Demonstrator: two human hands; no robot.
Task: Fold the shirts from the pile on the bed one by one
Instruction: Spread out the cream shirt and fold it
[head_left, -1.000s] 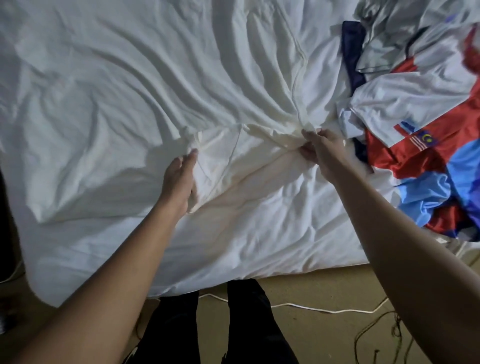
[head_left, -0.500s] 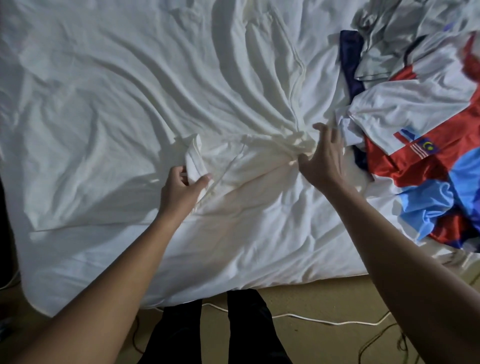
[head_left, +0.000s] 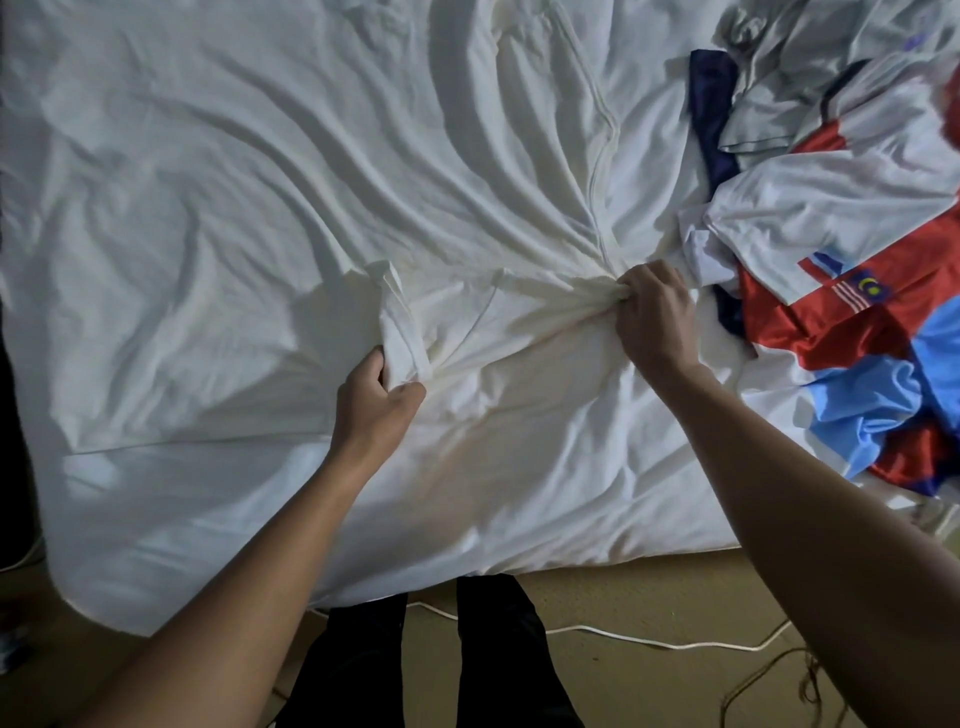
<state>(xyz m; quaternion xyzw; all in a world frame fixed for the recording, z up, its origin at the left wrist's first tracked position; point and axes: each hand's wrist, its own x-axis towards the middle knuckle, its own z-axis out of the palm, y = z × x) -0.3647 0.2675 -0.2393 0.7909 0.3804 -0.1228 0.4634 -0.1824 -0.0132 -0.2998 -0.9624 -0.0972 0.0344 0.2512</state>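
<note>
A white shirt (head_left: 488, 322) lies crumpled on the white bed sheet (head_left: 208, 208), hard to tell apart from it. My left hand (head_left: 376, 400) grips a folded edge of the shirt at its left side. My right hand (head_left: 652, 312) clenches a bunched part of the same shirt at its right side. The fabric is pulled taut between both hands. The pile of shirts (head_left: 841, 249) sits at the right of the bed: white, grey, red, light blue and navy garments heaped together.
The bed's near edge (head_left: 519, 566) runs just in front of my legs (head_left: 483, 660). A white cable (head_left: 649, 642) and dark cords (head_left: 769, 680) lie on the tan floor below. The left half of the bed holds only wrinkled sheet.
My right hand went from spread over the fabric to clenched on a bunch of it. My left hand stays gripping the shirt's left edge, which now stands up more.
</note>
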